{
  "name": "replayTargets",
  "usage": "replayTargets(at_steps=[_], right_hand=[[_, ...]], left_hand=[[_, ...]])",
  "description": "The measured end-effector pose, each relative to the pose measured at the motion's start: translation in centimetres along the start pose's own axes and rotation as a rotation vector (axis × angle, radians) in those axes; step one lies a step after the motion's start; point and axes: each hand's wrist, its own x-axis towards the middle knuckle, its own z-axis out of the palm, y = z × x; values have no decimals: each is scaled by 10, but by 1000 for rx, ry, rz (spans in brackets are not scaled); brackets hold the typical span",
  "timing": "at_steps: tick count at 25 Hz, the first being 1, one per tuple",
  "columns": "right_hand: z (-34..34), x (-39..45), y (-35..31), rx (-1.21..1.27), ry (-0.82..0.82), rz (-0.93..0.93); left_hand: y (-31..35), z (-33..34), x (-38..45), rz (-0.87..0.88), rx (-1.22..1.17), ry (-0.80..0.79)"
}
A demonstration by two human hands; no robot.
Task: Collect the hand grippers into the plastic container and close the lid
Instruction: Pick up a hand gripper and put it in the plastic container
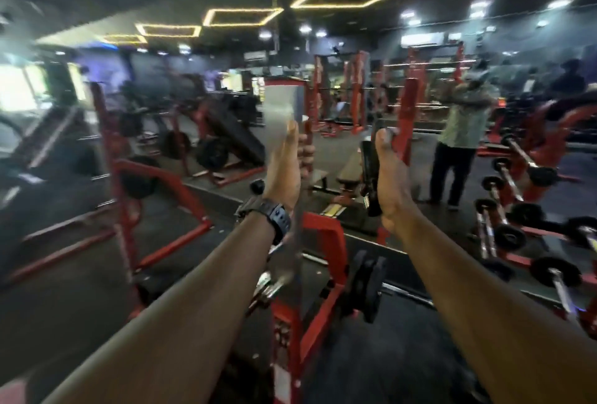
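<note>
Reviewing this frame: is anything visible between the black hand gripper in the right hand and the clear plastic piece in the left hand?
Nothing visible does. The right hand holds the black hand gripper up beside the clear plastic piece gripped by the left hand; only open air separates them. Blur hides whether that piece is container or lid.

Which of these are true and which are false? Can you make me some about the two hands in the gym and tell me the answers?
1. The left hand holds a clear plastic container. True.
2. The right hand is empty. False: it holds a black hand gripper.
3. A black watch sits on the left wrist. True.
4. The hand gripper is already inside the container. False: it is apart from it, in the other hand.
5. The gym frames below the hands are blue. False: they are red.
</note>
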Motion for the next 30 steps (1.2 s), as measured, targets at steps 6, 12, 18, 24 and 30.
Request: replayTargets(at_steps=[6, 12, 18, 24, 30], right_hand=[[202, -65, -12, 112, -325, -32], [446, -202, 10, 207, -578, 94], [634, -360, 2, 299, -895, 176], [750, -421, 34, 294, -1080, 186], [838, -442, 105, 152, -1222, 234]], left_hand=[[64, -216, -53, 38, 111, 331], [146, -466, -169, 62, 214, 620], [201, -639, -278, 55, 304, 910], [197, -721, -315, 13, 405, 1059], [162, -794, -304, -94, 455, 1192]])
